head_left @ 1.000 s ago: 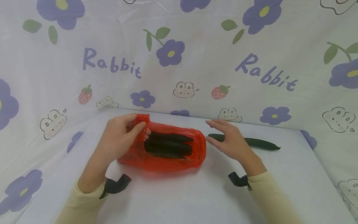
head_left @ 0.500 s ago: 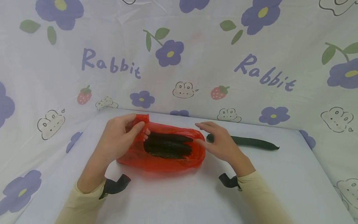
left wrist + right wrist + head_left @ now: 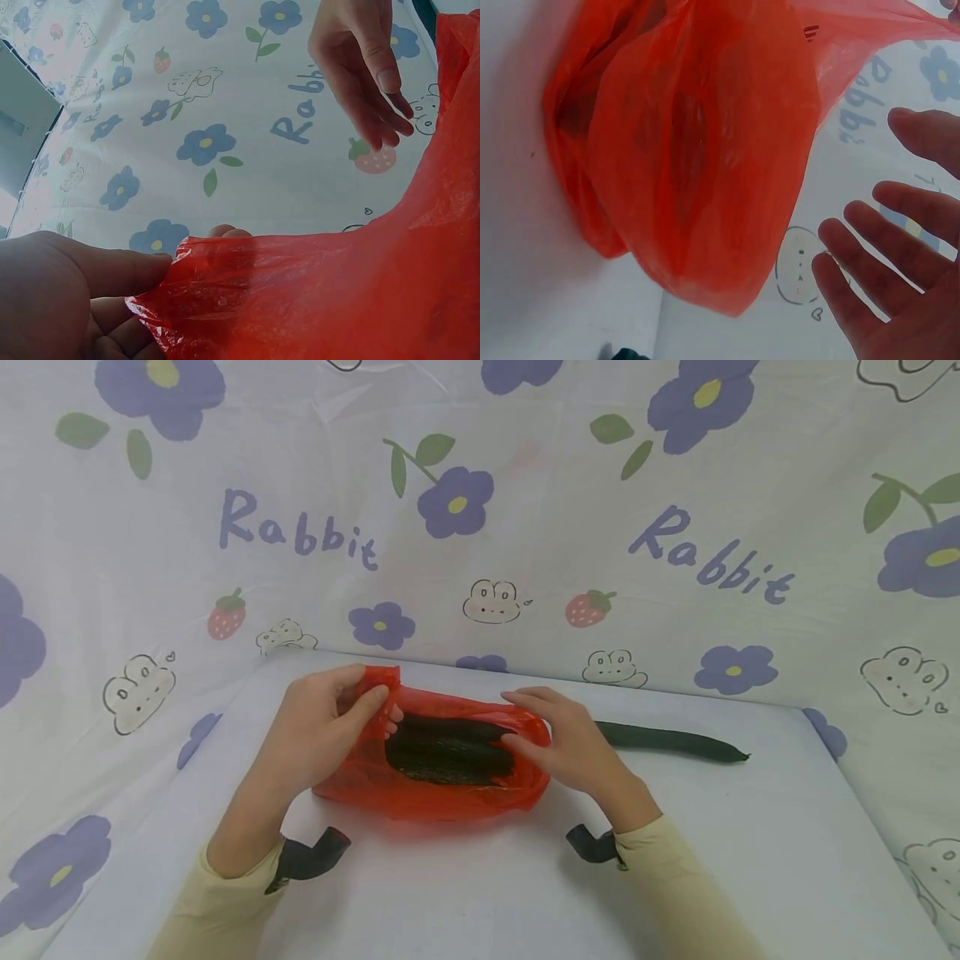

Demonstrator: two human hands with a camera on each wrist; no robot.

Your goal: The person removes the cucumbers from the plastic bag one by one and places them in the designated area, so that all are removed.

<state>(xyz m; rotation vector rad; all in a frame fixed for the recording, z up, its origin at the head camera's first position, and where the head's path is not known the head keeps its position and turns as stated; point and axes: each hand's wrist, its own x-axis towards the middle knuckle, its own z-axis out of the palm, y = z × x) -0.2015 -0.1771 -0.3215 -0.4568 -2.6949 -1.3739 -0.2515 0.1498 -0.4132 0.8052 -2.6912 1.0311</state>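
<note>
A red plastic bag (image 3: 435, 803) lies on the table with dark green cucumbers (image 3: 450, 760) showing through its opening. My left hand (image 3: 318, 727) pinches the bag's edge at the upper left; the left wrist view shows thumb and fingers on the thin red film (image 3: 210, 285). Over the bag's right end hovers my right hand (image 3: 573, 743), fingers spread and holding nothing. In the right wrist view those fingers (image 3: 881, 240) are apart from the bag (image 3: 705, 165). One loose cucumber (image 3: 675, 742) rests on the table behind the right hand, its left end hidden by that hand.
The white table (image 3: 465, 893) meets a hanging cloth (image 3: 480, 552) printed with flowers and rabbits at its back edge. A dark curved wrist mount (image 3: 311, 856) sits at the left wrist, and another mount (image 3: 596, 843) at the right.
My right hand has moved left, from beside the bag to above its right end, and now covers the loose cucumber's left end. The left hand and the bag stay in place.
</note>
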